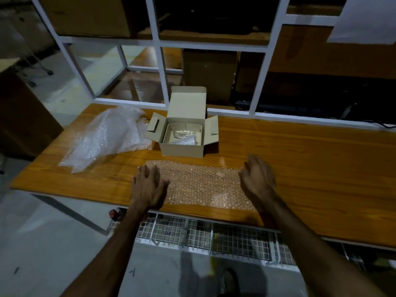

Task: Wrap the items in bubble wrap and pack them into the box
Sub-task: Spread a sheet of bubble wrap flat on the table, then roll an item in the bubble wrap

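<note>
- Forearms reach in from six o'clock, one hand at each end of a flat bubble wrap sheet [199, 185] lying at the near edge of the wooden table [300, 157].
- Left hand [149, 185] rests palm-down on the sheet's nine o'clock end, fingers straight and slightly spread, holding nothing.
- Right hand [258, 179] sits at the three o'clock end, fingers loosely curled downward; whether they touch or pinch the sheet's edge I cannot tell.
- Long axis of the sheet runs nine to three o'clock, spanning the gap between the hands; no unwrapped item is visible on it.
- At twelve o'clock from the sheet, just beyond its far edge, stands the open cardboard box [184, 133], flaps out, with a clear wrapped bundle [184, 137] already inside.
- Crumpled spare bubble wrap [107, 136] lies at ten o'clock, touching the box's left flap.
- Judging by this, an item must next be fetched; neither hand is clearly nearer the box.
</note>
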Demonstrator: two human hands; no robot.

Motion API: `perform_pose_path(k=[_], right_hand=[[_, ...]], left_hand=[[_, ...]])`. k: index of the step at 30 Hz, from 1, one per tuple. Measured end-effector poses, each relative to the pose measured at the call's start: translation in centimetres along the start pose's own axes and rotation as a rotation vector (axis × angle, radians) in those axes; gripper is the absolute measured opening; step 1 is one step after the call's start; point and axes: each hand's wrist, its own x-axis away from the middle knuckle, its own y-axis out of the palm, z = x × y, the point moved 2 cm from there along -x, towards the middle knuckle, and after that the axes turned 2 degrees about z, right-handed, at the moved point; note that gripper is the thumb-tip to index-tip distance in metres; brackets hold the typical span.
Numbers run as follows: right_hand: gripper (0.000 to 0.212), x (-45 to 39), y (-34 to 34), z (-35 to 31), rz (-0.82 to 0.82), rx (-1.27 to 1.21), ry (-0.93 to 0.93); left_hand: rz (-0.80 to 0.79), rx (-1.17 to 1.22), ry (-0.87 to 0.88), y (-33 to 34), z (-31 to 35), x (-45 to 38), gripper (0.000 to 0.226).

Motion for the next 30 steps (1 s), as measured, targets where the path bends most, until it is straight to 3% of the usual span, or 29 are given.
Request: perform_pose_path(k=[3, 7, 10, 12, 15, 18, 23, 28, 30], right_hand=[[0.028, -3.6, -0.9, -6.4, 0.019, -0.253, 0.014], [0.012, -11.2, 0.7, -13.8, -0.168, -0.398, -0.081], [0.011, -15.7, 3.0, -17.4, -0.337, -0.461, 0.095], [0.01, -17.9, 5.3, -18.2, -0.425, -0.488, 0.211], [0.029, -20.0, 8.1, -18.5, -0.465, -0.57, 0.313], [0.027, -20.7, 9.7, -18.7, -0.415, -0.571, 0.331], [0.012, -21.4, 12.5, -19.0, -0.541, -0.706, 0.517], [0.016, -21.1, 11.1, -19.0, -0.659, -0.792, 0.345], [0.011, -21.2, 10.7, -19.7, -0.569, -0.721, 0.349]], left_hand=[[0.06, 0.057, -0.049, -0.4, -0.2, 1.2, 0.088], [0.126, 0.082, -0.156, -1.5, 1.3, 3.4, 0.073], [0.115, 0.059, -0.284, -1.6, 1.7, 3.8, 0.043], [0.112, 0.083, -0.35, -1.6, 1.9, 3.8, 0.04], [0.143, 0.109, -0.431, -1.2, 2.2, 3.7, 0.046], [0.168, 0.156, -0.556, -1.4, 2.3, 3.5, 0.051], [0.169, 0.218, -0.713, -1.3, 1.3, 2.9, 0.047], [0.178, 0.235, -0.813, -1.0, 0.8, 2.3, 0.039], [0.161, 0.213, -0.849, -1.0, 0.8, 2.2, 0.037]])
